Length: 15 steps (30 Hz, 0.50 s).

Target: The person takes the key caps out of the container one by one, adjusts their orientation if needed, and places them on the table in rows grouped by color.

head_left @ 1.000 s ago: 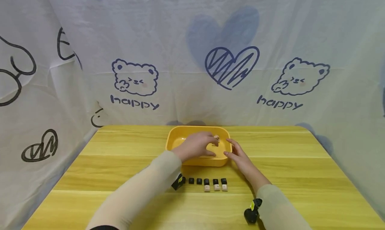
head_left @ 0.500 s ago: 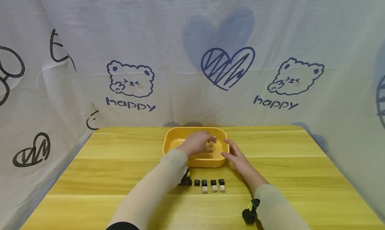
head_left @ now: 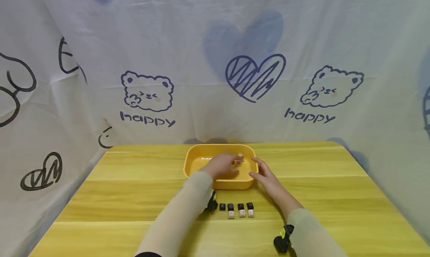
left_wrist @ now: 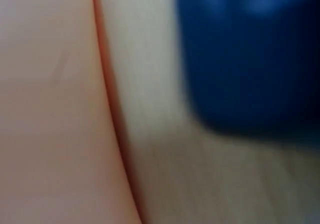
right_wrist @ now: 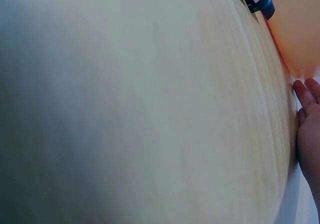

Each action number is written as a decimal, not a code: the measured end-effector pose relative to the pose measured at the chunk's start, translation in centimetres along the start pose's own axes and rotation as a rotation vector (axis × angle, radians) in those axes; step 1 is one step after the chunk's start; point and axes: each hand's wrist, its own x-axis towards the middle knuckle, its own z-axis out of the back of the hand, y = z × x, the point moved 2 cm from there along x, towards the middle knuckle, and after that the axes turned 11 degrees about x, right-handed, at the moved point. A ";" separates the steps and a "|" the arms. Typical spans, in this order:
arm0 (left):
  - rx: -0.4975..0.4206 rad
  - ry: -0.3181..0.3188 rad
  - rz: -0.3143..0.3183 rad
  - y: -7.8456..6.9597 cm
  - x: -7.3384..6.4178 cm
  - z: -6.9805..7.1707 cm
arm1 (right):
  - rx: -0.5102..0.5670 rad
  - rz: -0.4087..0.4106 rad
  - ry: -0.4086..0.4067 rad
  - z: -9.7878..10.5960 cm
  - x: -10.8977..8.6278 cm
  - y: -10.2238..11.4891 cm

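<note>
My left hand (head_left: 221, 165) reaches into a yellow plastic basin (head_left: 220, 185) in the head view. Its thumb and fingers stand apart, with the fingertips at a few pale keycaps (head_left: 240, 159) in the basin's right part; the hand partly hides them. Against the basin's right rim, my right hand (head_left: 270, 180) rests with its fingers extended. The right wrist view shows the right hand's fingers (right_wrist: 304, 94) touching the basin's outer wall (right_wrist: 295, 29). In the left wrist view, the blurred basin wall (left_wrist: 55, 109) and a dark blue shape (left_wrist: 250, 59) appear close up.
In front of the basin, a row of black keycaps (head_left: 240, 207) lies on the wooden table (head_left: 134, 197), with pale keycaps (head_left: 242, 213) directly below some of them. The left wrist camera (head_left: 211, 201) hides the row's left end. A printed cloth (head_left: 201, 62) hangs behind the table.
My left hand has shifted slightly within the basin, its forearm and wrist camera swinging right over the row's left end. The pale keycaps in the basin have moved a little. My right hand stays at the rim.
</note>
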 end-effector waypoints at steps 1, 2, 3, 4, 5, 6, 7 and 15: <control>0.009 -0.001 -0.002 -0.1 0.1 -0.1 | -0.008 -0.002 -0.002 0.1 -0.1 0.0; 0.016 -0.001 -0.002 -0.1 0.2 -0.2 | -0.011 -0.004 -0.002 0.2 -0.1 0.1; 0.023 -0.001 -0.001 -0.2 0.3 -0.2 | -0.015 -0.006 -0.007 0.2 -0.2 0.1; 0.036 0.001 0.001 -0.3 0.4 -0.3 | -0.020 -0.008 -0.009 0.3 -0.2 0.1; 0.049 0.003 0.007 -0.4 0.5 -0.3 | -0.023 -0.011 -0.011 0.4 -0.2 0.2; 0.061 0.004 0.013 -0.4 0.6 -0.4 | -0.028 -0.018 -0.012 0.4 -0.2 0.2; 0.073 0.007 0.021 -0.5 0.6 -0.4 | -0.024 -0.022 -0.013 0.5 -0.2 0.2; 0.111 -0.013 0.043 0.2 0.5 -0.5 | 0.034 -0.057 0.017 -0.7 -0.8 2.0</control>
